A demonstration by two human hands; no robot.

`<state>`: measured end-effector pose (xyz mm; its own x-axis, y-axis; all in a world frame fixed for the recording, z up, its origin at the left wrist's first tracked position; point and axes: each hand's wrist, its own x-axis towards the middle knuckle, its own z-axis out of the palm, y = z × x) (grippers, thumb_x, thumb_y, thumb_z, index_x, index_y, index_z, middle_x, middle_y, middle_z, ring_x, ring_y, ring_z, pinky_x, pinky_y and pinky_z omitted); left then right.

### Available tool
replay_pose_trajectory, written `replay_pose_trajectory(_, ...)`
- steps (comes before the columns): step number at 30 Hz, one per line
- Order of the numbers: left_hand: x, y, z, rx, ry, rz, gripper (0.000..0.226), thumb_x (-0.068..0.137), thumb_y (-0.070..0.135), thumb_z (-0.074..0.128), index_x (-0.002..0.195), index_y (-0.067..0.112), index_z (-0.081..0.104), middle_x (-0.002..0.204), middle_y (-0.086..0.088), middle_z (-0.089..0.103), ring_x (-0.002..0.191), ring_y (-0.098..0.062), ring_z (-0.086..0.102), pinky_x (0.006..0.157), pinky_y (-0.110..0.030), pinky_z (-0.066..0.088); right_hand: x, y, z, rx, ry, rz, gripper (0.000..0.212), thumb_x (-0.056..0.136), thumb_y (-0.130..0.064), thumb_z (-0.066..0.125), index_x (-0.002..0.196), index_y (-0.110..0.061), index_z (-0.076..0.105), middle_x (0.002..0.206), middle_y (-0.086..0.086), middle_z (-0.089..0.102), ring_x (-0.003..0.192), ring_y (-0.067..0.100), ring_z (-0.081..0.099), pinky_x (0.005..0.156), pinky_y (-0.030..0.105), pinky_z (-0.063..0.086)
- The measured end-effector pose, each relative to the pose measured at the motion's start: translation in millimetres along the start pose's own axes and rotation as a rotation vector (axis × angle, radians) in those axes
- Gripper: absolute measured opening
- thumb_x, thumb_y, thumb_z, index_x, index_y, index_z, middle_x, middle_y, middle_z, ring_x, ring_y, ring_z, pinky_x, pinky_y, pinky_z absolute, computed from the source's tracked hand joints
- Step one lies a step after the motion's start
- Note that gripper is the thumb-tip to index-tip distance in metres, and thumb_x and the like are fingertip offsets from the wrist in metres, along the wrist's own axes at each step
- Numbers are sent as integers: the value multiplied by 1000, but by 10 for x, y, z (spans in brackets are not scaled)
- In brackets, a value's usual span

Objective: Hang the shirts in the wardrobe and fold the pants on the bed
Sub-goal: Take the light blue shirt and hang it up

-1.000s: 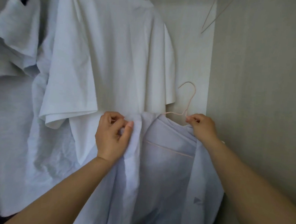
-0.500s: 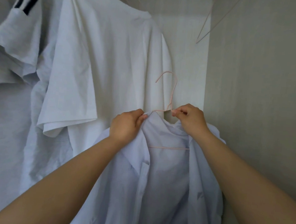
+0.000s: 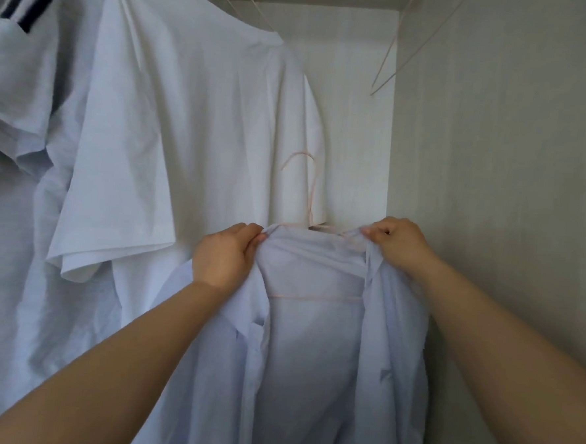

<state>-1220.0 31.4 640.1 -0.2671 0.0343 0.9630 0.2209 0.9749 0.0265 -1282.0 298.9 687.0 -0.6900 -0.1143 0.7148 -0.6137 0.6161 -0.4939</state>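
One sheer pale-blue shirt (image 3: 309, 377) drapes open over a pink hanger (image 3: 311, 202).

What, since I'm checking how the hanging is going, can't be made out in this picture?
Head view:
- Wardrobe rail: cut off by the top edge, so no hook's seat shows.
- Thin pink wire hanger: shoulders hidden inside the pale blue button-up shirt.
- That shirt's hem: cut off by the bottom edge.
- Left hand and right hand: fingers' grip on the collar hidden by the hands' backs.
- Pants and bed: outside the frame.
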Motion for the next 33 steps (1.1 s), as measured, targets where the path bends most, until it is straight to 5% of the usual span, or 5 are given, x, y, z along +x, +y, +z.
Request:
replay_pose_trajectory(6,3,134,119,54,1,-85,32,98,34,45,91,14,68,79,-7,65,69,-33,62,56,-32,39,99,-339,-21,329,48,45,27,87,-31,65,65,-15,67,66,0,64,58,13,60,51,10,44)
replay_pose_trajectory(11,56,106,109,-69,19,-215,28,96,38,48,91,20,69,86,-5,69,79,-32,62,61,-31,38,39,-278,-51,35,-100,-110,15,86,-40,63,91,-28,70,92,-14,64,93,8,59,85,24,45)
replay_pose_trajectory(17,119,237,105,-269,-69,-283,24,95,40,48,90,29,69,90,10,67,83,-15,57,67,-26,33,-32,-391,109,101,-180,-164,22,90,-36,57,69,-29,59,69,-11,57,65,7,51,58,16,37)
replay_pose_trajectory(22,90,227,73,-368,-139,-373,31,96,35,47,67,30,55,68,14,56,73,-13,49,66,-28,34,48,-597,166,177,-251,-149,20,91,-32,57,81,-20,69,88,-6,68,81,13,58,67,24,43)
replay_pose_trajectory(33,421,409,-256,-583,291,-428,43,98,20,47,57,20,33,56,6,37,64,-19,37,66,-33,33,131,-569,296,374,-45,14,15,88,-26,63,80,-16,71,94,-1,66,88,15,58,75,26,47)
